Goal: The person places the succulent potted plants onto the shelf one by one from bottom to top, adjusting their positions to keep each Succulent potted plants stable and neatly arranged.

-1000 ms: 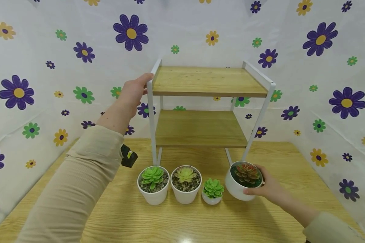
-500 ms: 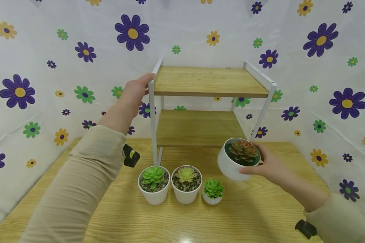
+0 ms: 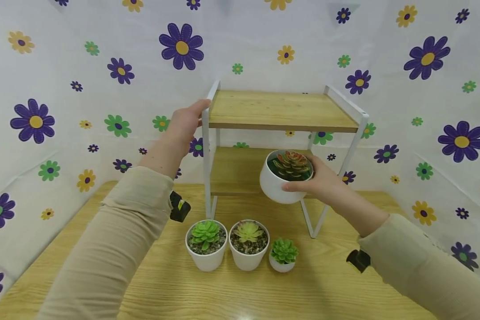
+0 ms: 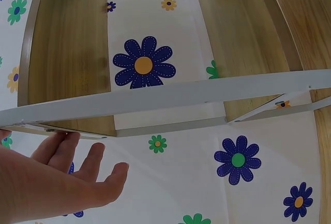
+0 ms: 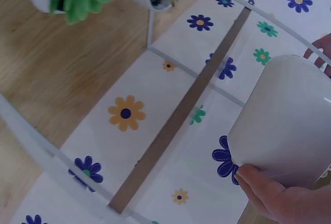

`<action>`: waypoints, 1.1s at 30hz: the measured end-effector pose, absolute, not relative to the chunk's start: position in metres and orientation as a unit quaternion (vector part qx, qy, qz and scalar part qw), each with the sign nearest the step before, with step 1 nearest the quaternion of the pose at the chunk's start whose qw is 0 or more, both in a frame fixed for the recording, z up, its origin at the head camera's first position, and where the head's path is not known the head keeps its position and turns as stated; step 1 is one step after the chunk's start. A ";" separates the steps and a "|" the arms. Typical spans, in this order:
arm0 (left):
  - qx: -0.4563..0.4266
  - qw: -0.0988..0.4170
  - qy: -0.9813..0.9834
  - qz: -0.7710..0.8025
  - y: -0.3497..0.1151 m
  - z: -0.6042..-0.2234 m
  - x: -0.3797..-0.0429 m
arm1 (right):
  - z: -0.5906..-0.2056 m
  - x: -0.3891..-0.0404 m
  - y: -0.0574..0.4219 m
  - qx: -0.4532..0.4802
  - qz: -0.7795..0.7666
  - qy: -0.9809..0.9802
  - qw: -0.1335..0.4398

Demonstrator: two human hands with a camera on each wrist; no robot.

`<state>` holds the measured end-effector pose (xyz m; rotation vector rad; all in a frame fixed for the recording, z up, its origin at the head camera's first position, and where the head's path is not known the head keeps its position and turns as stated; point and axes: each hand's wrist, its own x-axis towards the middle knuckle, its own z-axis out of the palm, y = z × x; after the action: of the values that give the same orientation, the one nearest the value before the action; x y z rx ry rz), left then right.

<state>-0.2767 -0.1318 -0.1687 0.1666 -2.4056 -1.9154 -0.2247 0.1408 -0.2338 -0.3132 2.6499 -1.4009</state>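
Observation:
My right hand (image 3: 324, 178) grips a white round pot with a red-green succulent (image 3: 282, 184), thumb on the near side. The pot is off the table, tilted slightly, in front of the lower board of a two-tier shelf rack (image 3: 280, 109). In the right wrist view the white pot (image 5: 289, 120) hides most of that hand. My left hand (image 3: 186, 122) holds the rack's upper left frame corner. The left wrist view shows its fingers (image 4: 90, 162) behind the white metal frame, the thumb mostly out of view.
In front of the rack stand a white pot with a bright green succulent (image 3: 206, 255), one with a pale green succulent (image 3: 249, 255) and a smaller green one (image 3: 283, 260). Beneath them is the wooden table (image 3: 224, 293). A flower-patterned sheet (image 3: 264, 26) hangs behind.
My right hand has raised the potted red-green succulent from near the table and moved it left and forward, towards the lower board. The left hand keeps its hold on the rack.

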 end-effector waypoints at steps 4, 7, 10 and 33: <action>0.056 0.032 -0.780 -0.622 -0.132 -0.168 -0.276 | -0.232 -0.239 0.120 -0.107 -0.472 0.873 0.065; 0.058 0.033 -0.780 -0.622 -0.131 -0.169 -0.276 | -0.232 -0.248 0.106 -0.100 -0.470 0.874 0.070; 0.059 0.034 -0.780 -0.621 -0.132 -0.169 -0.276 | -0.232 -0.257 0.095 -0.100 -0.470 0.874 0.074; 0.060 0.033 -0.771 -0.633 -0.134 -0.169 -0.274 | -0.252 -0.299 0.048 -0.088 -0.483 0.866 0.099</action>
<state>-0.2743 -0.1336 -0.1694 0.1840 -2.3732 -1.9474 -0.2994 0.0480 -0.2519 -0.2609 2.5608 -1.4278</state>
